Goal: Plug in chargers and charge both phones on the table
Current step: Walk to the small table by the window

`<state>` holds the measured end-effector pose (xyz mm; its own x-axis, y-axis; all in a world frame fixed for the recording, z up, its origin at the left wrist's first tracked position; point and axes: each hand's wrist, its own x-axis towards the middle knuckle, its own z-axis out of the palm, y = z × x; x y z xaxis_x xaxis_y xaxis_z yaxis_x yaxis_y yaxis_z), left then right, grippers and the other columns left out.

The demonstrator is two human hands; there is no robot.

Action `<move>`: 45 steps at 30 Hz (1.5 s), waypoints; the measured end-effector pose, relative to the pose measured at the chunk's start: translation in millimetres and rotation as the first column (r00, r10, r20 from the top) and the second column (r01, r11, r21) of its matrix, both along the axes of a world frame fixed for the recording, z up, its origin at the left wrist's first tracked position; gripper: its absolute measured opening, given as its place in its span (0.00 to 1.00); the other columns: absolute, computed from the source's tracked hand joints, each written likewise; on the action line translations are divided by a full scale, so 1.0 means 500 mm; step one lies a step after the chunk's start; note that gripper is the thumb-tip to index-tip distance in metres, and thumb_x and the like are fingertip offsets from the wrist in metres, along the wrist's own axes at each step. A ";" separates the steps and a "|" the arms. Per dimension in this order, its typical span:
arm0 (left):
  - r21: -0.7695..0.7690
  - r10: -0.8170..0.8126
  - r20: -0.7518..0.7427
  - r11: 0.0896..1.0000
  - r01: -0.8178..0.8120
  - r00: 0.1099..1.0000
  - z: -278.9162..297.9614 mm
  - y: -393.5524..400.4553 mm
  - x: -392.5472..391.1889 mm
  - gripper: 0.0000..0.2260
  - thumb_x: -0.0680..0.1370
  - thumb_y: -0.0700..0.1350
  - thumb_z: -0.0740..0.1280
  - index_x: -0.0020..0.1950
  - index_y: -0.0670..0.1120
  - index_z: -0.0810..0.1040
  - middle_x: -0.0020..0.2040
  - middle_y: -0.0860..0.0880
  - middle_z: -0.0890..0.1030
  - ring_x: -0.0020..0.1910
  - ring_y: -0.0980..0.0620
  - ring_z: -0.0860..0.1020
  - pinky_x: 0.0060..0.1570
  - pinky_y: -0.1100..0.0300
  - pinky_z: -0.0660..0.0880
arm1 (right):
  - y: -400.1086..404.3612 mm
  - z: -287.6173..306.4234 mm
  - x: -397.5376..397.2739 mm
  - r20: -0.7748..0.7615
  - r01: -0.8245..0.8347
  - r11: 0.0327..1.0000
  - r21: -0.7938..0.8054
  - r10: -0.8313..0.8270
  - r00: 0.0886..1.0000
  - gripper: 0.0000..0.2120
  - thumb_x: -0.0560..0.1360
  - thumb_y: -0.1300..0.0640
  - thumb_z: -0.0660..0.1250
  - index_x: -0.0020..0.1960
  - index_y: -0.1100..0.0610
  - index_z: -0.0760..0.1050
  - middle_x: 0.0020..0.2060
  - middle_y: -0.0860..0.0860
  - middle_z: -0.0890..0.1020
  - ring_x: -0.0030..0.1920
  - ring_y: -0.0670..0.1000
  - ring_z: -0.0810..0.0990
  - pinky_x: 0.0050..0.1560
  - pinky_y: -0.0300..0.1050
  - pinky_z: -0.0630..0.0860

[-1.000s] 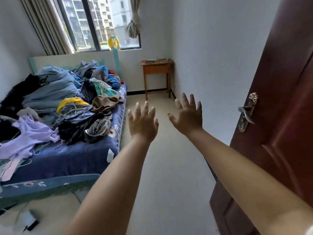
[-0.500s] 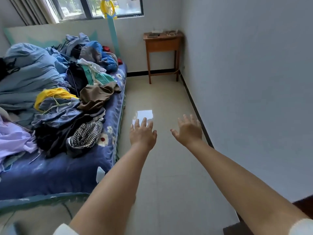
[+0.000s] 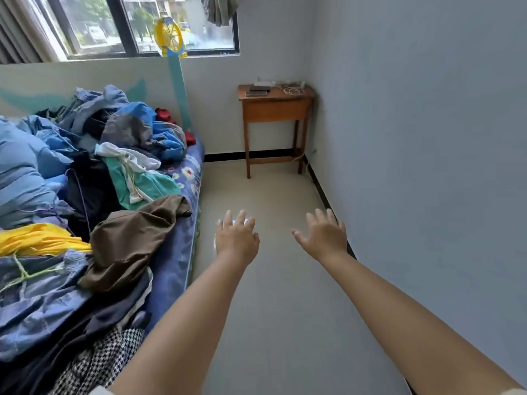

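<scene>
A small wooden table (image 3: 275,110) stands in the far right corner under the window. On its top lie two dark phones (image 3: 256,91), a white power strip (image 3: 266,82) and coiled white charger cables (image 3: 293,89). My left hand (image 3: 235,240) and my right hand (image 3: 323,235) are stretched out in front of me over the floor, fingers spread, holding nothing. Both hands are well short of the table.
A bed (image 3: 176,252) heaped with clothes and bedding fills the left side. A plain wall (image 3: 427,166) runs along the right. A strip of pale floor (image 3: 265,309) leads between them to the table. A yellow toy on a teal post (image 3: 169,38) stands by the window.
I have come past the brown door into the room; the door is out of view and the table is nearer. Both hands stay open and stretched forward.
</scene>
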<state>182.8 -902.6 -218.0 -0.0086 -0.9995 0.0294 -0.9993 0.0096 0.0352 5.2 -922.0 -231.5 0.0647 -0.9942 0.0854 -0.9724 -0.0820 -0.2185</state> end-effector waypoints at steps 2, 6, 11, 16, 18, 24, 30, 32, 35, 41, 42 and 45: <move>0.018 -0.023 0.007 1.000 0.023 1.000 0.002 -0.120 0.010 0.20 0.80 0.50 0.53 0.71 0.48 0.59 0.76 0.47 0.56 0.74 0.41 0.51 0.70 0.47 0.52 | -0.102 -0.004 0.006 -0.001 0.030 0.999 0.028 -0.030 1.000 0.27 0.75 0.42 0.59 0.67 0.58 0.63 0.71 0.57 0.63 0.73 0.59 0.56 0.69 0.59 0.58; 0.023 -0.069 -0.019 0.997 0.070 0.997 -0.023 -0.370 0.015 0.19 0.80 0.50 0.53 0.71 0.48 0.58 0.76 0.47 0.56 0.74 0.42 0.50 0.71 0.48 0.49 | -0.339 -0.027 0.010 0.002 0.062 0.998 0.027 -0.062 0.998 0.26 0.75 0.43 0.59 0.67 0.58 0.63 0.71 0.58 0.63 0.73 0.59 0.55 0.70 0.58 0.56; 0.058 -0.070 -0.030 0.996 0.072 0.997 -0.031 -0.677 0.023 0.19 0.80 0.49 0.52 0.72 0.49 0.57 0.76 0.47 0.55 0.74 0.43 0.48 0.72 0.48 0.49 | -0.660 -0.039 0.022 -0.015 0.016 0.999 0.029 -0.015 1.000 0.27 0.76 0.43 0.58 0.68 0.58 0.61 0.72 0.57 0.61 0.73 0.58 0.54 0.71 0.57 0.54; 0.047 -0.052 -0.033 0.997 0.053 0.998 -0.006 -0.972 0.071 0.20 0.80 0.49 0.53 0.72 0.50 0.57 0.76 0.49 0.55 0.74 0.44 0.49 0.71 0.47 0.50 | -0.984 -0.019 0.072 -0.067 -0.062 0.998 0.024 0.064 0.996 0.28 0.76 0.42 0.56 0.69 0.59 0.60 0.72 0.58 0.61 0.73 0.59 0.53 0.71 0.57 0.53; 0.042 -0.029 -0.041 0.999 0.031 0.999 -0.003 -1.084 0.102 0.20 0.80 0.49 0.53 0.72 0.50 0.58 0.76 0.49 0.56 0.74 0.44 0.49 0.71 0.46 0.50 | -1.104 -0.021 0.107 -0.076 -0.096 0.995 0.035 0.099 0.992 0.28 0.76 0.42 0.56 0.69 0.58 0.60 0.73 0.57 0.60 0.74 0.58 0.52 0.72 0.58 0.52; 0.049 0.020 -0.046 0.999 -0.018 0.999 -0.013 -1.456 0.206 0.18 0.80 0.49 0.53 0.70 0.50 0.61 0.75 0.48 0.57 0.74 0.43 0.50 0.71 0.46 0.50 | -1.478 -0.024 0.214 -0.078 -0.128 0.992 0.002 0.128 0.989 0.26 0.77 0.44 0.55 0.69 0.58 0.60 0.73 0.57 0.60 0.74 0.58 0.52 0.72 0.58 0.52; 0.037 -0.039 -0.046 0.998 0.041 0.998 -0.022 -1.822 0.264 0.17 0.81 0.50 0.51 0.69 0.50 0.62 0.75 0.49 0.59 0.74 0.43 0.50 0.71 0.46 0.51 | -1.807 -0.029 0.220 -0.088 -0.010 1.000 0.008 0.010 0.996 0.25 0.77 0.44 0.55 0.69 0.58 0.61 0.72 0.55 0.62 0.73 0.57 0.54 0.71 0.55 0.55; 0.059 -0.061 -0.056 0.996 0.064 0.997 -0.030 -1.935 0.266 0.17 0.81 0.51 0.51 0.69 0.50 0.62 0.75 0.49 0.59 0.74 0.43 0.50 0.71 0.47 0.51 | -1.904 -0.032 0.206 -0.084 0.033 0.999 0.004 -0.032 0.996 0.25 0.77 0.45 0.56 0.68 0.58 0.62 0.72 0.56 0.63 0.73 0.56 0.55 0.71 0.55 0.56; 0.061 -0.099 -0.054 0.993 0.103 0.994 -0.054 -2.110 0.257 0.17 0.80 0.51 0.52 0.69 0.50 0.63 0.74 0.49 0.60 0.74 0.43 0.51 0.70 0.48 0.53 | -2.059 -0.053 0.181 -0.052 0.100 0.995 0.002 -0.099 0.994 0.25 0.76 0.46 0.58 0.67 0.59 0.64 0.71 0.57 0.65 0.73 0.58 0.56 0.70 0.55 0.57; 0.085 -0.072 -0.096 0.993 0.081 0.993 -0.096 -2.459 0.244 0.17 0.81 0.51 0.52 0.69 0.50 0.63 0.75 0.49 0.60 0.74 0.43 0.51 0.71 0.47 0.52 | -2.421 -0.091 0.139 -0.103 0.094 0.995 0.042 -0.090 0.991 0.25 0.77 0.44 0.56 0.68 0.57 0.61 0.72 0.55 0.63 0.73 0.56 0.55 0.70 0.54 0.58; 0.089 -0.058 -0.094 0.994 0.066 0.994 -0.098 -2.488 0.248 0.17 0.81 0.51 0.52 0.69 0.50 0.63 0.75 0.49 0.60 0.74 0.43 0.51 0.71 0.47 0.52 | -2.455 -0.089 0.143 -0.103 0.085 0.995 0.047 -0.079 0.992 0.25 0.77 0.44 0.56 0.68 0.57 0.61 0.72 0.55 0.63 0.73 0.57 0.55 0.71 0.55 0.58; 0.102 -0.012 -0.093 0.995 0.021 0.996 -0.119 -2.619 0.263 0.17 0.80 0.52 0.53 0.68 0.51 0.65 0.74 0.50 0.61 0.74 0.44 0.52 0.70 0.47 0.54 | -2.607 -0.100 0.170 -0.068 0.039 0.997 0.074 -0.034 0.997 0.25 0.76 0.45 0.57 0.68 0.57 0.62 0.71 0.57 0.64 0.73 0.58 0.56 0.71 0.57 0.57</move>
